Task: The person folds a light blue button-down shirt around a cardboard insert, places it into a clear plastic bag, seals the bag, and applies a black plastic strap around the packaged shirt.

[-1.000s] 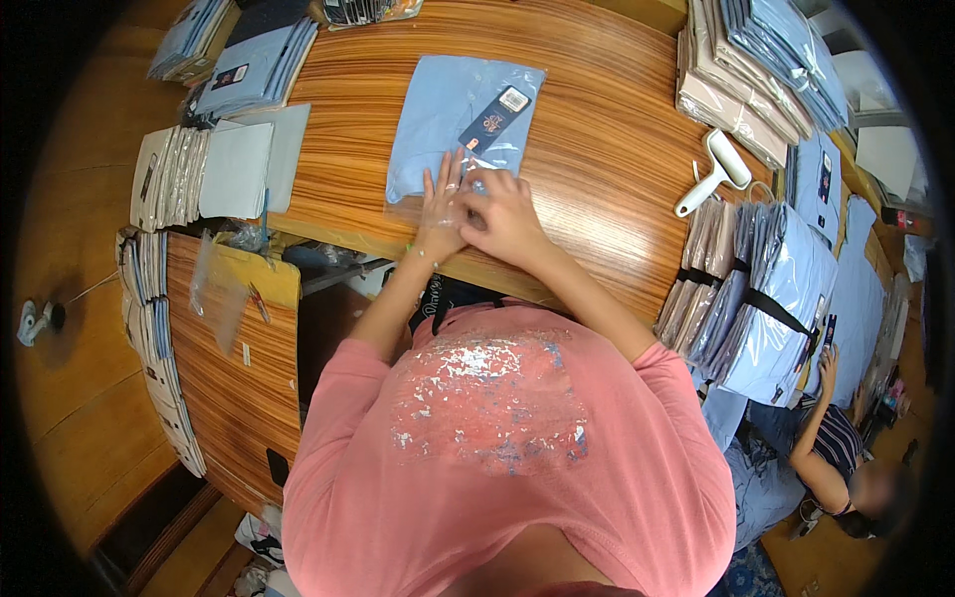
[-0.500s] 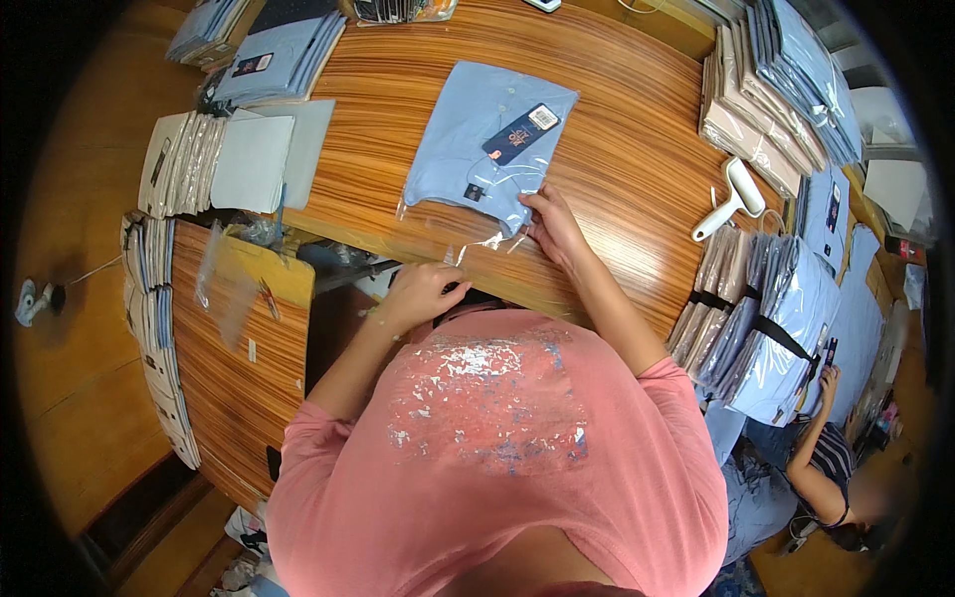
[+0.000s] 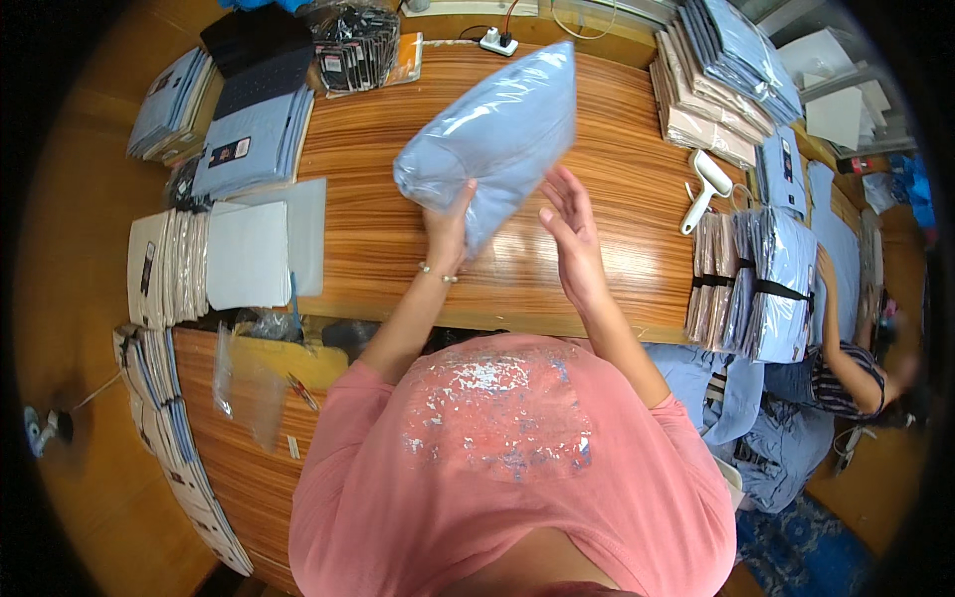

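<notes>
My left hand (image 3: 448, 231) grips the lower edge of a light blue folded shirt in a clear plastic bag (image 3: 497, 134) and holds it lifted and tilted above the wooden table (image 3: 637, 179). My right hand (image 3: 570, 229) hovers just right of the bag's lower corner, fingers spread, holding nothing. A thin bracelet sits on my left wrist.
Stacks of bagged shirts lie at the far left (image 3: 244, 134), at the far right (image 3: 726, 75) and strapped in a bundle (image 3: 761, 284) at the right. A white lint roller (image 3: 704, 184) lies right of my hands. Grey-white card stacks (image 3: 214, 259) sit left. Another person (image 3: 856, 348) sits at the right.
The bagged shirt lay flat on the table before; now my left hand has lifted it off the surface and turned it over, and my right hand has come away from it.
</notes>
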A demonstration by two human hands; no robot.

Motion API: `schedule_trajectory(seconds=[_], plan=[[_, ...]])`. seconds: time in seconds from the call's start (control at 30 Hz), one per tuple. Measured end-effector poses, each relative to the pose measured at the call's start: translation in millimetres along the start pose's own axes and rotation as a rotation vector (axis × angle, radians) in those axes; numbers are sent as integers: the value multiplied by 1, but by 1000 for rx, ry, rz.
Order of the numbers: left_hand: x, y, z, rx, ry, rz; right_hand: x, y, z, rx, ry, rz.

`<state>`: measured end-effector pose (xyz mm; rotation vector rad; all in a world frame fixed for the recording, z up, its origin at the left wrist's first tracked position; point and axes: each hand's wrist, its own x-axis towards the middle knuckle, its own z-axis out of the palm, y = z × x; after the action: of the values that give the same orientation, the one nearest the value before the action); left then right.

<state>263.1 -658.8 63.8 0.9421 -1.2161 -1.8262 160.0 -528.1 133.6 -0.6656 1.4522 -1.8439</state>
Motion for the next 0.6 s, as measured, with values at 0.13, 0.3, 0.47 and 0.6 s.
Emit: schedule_trajectory(seconds=[0.13, 0.3, 0.47, 0.6], plan=[[-8, -61, 24, -567, -14, -485, 12, 68, -37, 85, 244, 537], [-68, -58, -9, -669, -529, -839, 25, 81, -60, 45, 249, 415], [-60, 9, -54, 184, -1095, -392, 13, 70, -71, -1085, -96, -172], [-34, 4, -51, 801, -838, 37, -5, 87, -19, -1212, -418, -352]])
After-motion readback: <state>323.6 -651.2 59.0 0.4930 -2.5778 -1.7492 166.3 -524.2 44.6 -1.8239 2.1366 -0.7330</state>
